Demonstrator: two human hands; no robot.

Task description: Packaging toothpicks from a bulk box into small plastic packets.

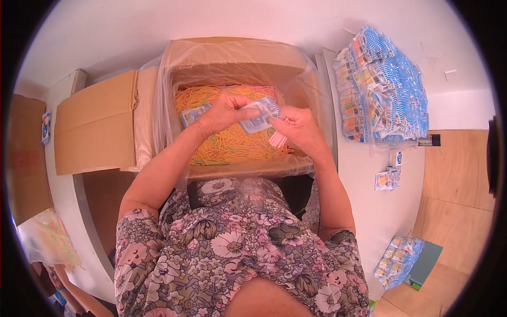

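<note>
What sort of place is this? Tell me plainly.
Probably a packing workshop: a cardboard box of loose sticks, a small packet held above it, and a heap of packets to the right.

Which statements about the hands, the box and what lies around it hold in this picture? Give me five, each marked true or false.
1. The left hand pinches a small clear-and-blue packet. True.
2. The right hand is empty. False: it holds a pink-and-white striped bundle.
3. The thin sticks in the cardboard box are mostly blue. False: they are mostly yellow and orange.
4. A large stack of filled packets is to the right of the box. True.
5. Both hands rest on the floor. False: they are raised over the open box.
</note>
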